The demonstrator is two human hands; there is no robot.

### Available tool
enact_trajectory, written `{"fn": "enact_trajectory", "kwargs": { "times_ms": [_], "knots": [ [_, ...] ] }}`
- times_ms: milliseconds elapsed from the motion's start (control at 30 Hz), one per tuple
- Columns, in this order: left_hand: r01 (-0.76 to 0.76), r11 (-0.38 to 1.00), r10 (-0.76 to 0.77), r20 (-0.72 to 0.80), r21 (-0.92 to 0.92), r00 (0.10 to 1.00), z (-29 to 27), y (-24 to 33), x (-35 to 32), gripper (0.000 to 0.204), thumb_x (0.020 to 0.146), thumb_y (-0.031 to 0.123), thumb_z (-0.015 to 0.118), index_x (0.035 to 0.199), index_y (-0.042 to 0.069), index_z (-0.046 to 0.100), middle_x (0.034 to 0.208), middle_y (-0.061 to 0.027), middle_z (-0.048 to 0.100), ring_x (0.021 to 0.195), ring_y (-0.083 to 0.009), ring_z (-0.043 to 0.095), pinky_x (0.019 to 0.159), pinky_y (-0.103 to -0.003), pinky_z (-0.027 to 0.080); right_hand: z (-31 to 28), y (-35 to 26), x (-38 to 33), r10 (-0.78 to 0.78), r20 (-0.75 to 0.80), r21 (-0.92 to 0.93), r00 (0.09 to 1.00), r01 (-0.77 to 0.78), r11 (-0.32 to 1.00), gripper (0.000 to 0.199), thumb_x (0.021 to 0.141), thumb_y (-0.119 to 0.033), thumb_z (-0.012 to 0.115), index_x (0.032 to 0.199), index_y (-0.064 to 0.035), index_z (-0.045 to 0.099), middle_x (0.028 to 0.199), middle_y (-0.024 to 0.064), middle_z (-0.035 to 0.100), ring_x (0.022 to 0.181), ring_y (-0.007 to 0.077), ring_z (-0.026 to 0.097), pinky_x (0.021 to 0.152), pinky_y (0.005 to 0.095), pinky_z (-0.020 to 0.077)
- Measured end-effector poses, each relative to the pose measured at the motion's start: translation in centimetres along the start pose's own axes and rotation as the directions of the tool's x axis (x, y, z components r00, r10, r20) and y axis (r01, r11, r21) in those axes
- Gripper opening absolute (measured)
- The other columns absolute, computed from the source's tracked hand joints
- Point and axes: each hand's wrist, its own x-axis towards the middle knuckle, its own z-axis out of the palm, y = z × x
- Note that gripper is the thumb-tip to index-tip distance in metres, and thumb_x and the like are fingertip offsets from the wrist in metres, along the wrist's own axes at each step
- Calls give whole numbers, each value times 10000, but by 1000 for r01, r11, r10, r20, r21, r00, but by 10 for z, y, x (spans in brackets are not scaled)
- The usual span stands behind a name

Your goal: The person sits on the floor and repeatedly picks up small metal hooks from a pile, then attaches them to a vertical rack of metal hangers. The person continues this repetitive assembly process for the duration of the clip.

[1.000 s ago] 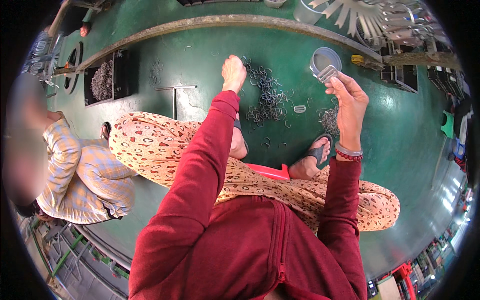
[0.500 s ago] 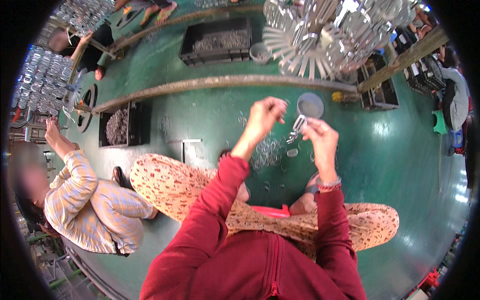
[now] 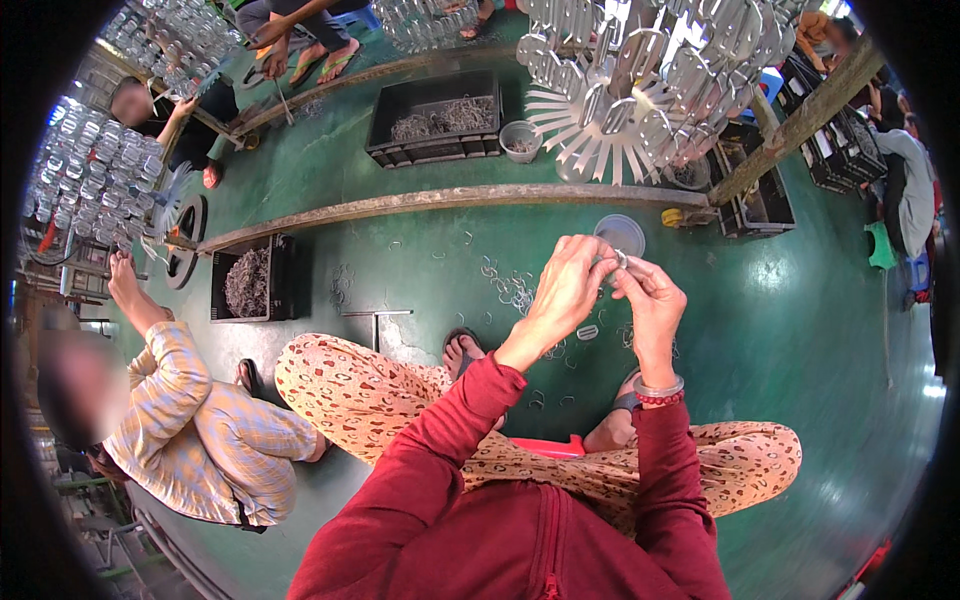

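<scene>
In front of my knees my left hand (image 3: 568, 290) and my right hand (image 3: 655, 300) meet, fingertips pinched together. Between them a bit of a small silver metal piece (image 3: 622, 259) shows; the fingers hide most of it. Just beyond the hands stands a grey plastic bowl (image 3: 620, 232). Loose silver wire hooks (image 3: 513, 291) lie scattered on the green floor, partly behind my left hand. A flat oval silver piece (image 3: 587, 332) lies below my hands, between my feet.
A wooden beam (image 3: 430, 206) crosses beyond the bowl. Silver metal parts (image 3: 640, 75) hang in a dense bunch above it. Black crates (image 3: 283, 308) hold small metal pieces. A T-shaped metal bar (image 3: 376, 330) lies on the floor at left. A co-worker (image 3: 190, 400) sits close on my left.
My left hand has come down and right to meet my right hand, which has shifted slightly. The silver piece, earlier plain in my right fingers with hooks below it, is now mostly covered.
</scene>
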Motion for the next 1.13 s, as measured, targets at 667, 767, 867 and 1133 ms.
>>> {"fn": "enact_trajectory", "kwargs": {
  "times_ms": [667, 767, 867, 1133],
  "knots": [
    [142, 909, -165, -24, -391, 986, -14, 4, -11, 81, 918, 78, 521, 940, 1, 526, 858, -76, 639, 831, -115, 598, 761, -271, 480, -74, 225, -76, 114, 695, -712, 710, 656, 250, 310, 738, -44, 553, 1040, -82, 610, 1015, 134, 508, 1007, 327, 484, 818, 384, 480],
    [119, 925, -137, -25, -362, 990, -24, 16, -19, 99, 919, 84, 527, 966, -3, 535, 876, -75, 644, 851, -121, 604, 780, -271, 482, -76, 225, -69, 199, 740, -672, 642, 704, 231, 259, 746, -54, 555, 994, -84, 619, 996, 131, 511, 1015, 315, 477, 826, 374, 471],
    [121, 932, -139, -29, -342, 990, -27, 23, -24, 115, 921, 103, 536, 971, -1, 539, 894, -72, 642, 848, -124, 604, 779, -269, 481, -79, 229, -61, 123, 784, -621, 609, 771, 141, 111, 780, -102, 552, 875, -82, 606, 896, 97, 556, 917, 271, 541, 758, 354, 499],
    [-22, 931, -10, -86, -364, 996, -32, 41, -39, 123, 925, 117, 534, 974, 5, 552, 877, -64, 632, 803, -114, 584, 741, -266, 479, -60, 194, -25, 257, 73, -259, 964, -230, 938, 185, 900, -202, 567, 1021, -66, 597, 1033, 183, 632, 897, 371, 626, 717, 526, 535]
  ]
}}
